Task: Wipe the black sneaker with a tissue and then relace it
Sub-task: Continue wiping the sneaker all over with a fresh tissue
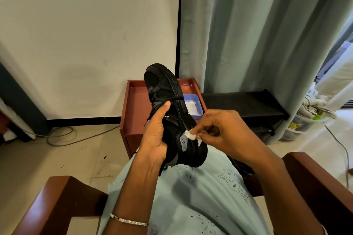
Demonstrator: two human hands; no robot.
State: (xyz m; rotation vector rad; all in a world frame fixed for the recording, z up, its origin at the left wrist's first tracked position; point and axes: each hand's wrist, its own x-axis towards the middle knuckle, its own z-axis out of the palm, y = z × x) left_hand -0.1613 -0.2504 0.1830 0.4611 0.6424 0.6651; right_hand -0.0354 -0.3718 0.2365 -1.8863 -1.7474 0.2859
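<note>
Wiping step, head view. The sneaker (pixel 172 126) is held on its side above the lap (pixel 191 196), toe pointing away toward the table (pixel 133 105) and heel nearest the body. Whether the heel rests on the lap cannot be told. The left hand (pixel 156 135) grasps the sneaker from the upper side, thumb laid along the flank and fingers wrapped out of sight behind. The right hand (pixel 227 131) pinches a small wad of tissue (pixel 189 135) between thumb and fingertips and presses it to the heel flank, just beside the grey dotted patch (pixel 183 140).

Judged stage: cleaning of the rear quarter. The toe and the sole edge probably remain to be wiped, and relacing is not yet begun. A lace (pixel 176 98) lies across the sole edge near the thumb.

Good practice for this step:
- The left hand's hold should stay firm, so that wiping pressure does not twist the sneaker.
- Short strokes should follow the seams and the sole groove, where dirt collects.
- The wad is small and will likely shred on the tread, so it should be refolded to a clean face or exchanged. Spare tissues (pixel 190 108) lie in the blue tray (pixel 198 101) on the table, partly hidden behind the sneaker.
- The sneaker should be turned with the left hand, not chased with the right.
- The loose lace should be kept off the area being wiped.
</note>
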